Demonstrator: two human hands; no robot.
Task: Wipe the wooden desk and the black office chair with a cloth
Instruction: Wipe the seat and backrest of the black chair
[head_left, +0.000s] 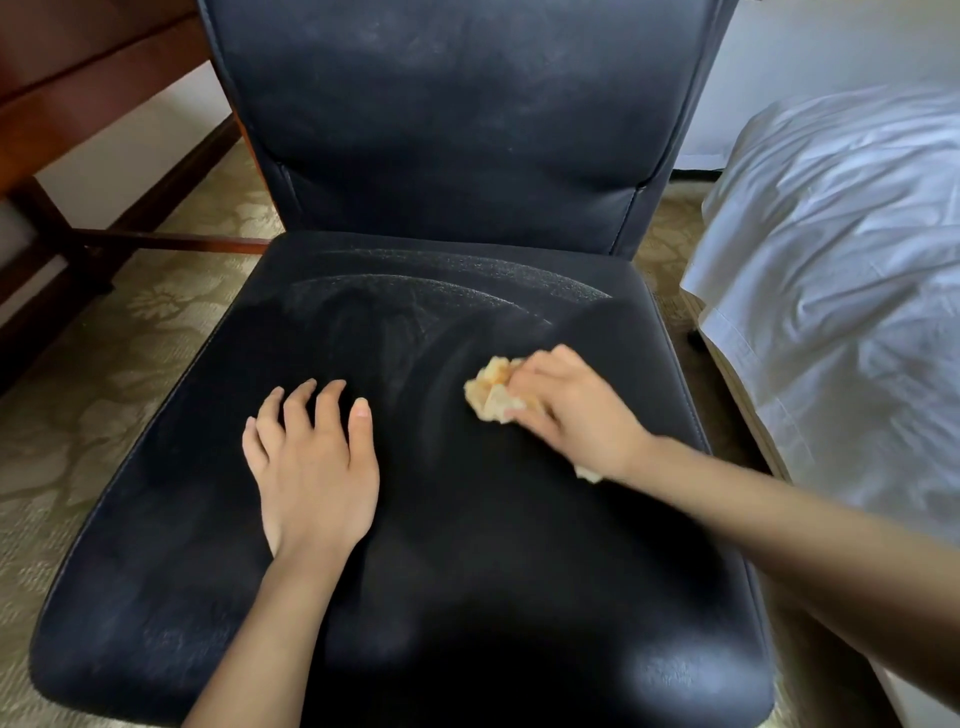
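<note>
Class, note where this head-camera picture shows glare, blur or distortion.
Head view: soft glare on the chair seat, front right corner; the right hand and cloth look motion-blurred, the left hand sharper; the bed sheet is bright; the desk leans at the left edge, wide-angle distortion.

Floor: carpet (130, 332), olive-beige with a pale floral pattern, showing left and right. Right side: bed (841, 291) under rumpled white sheets, the hem hanging toward the carpet. Beyond it a plain pale wall (810, 47) with a dark baseboard (696, 174); light is soft and diffuse.
</note>
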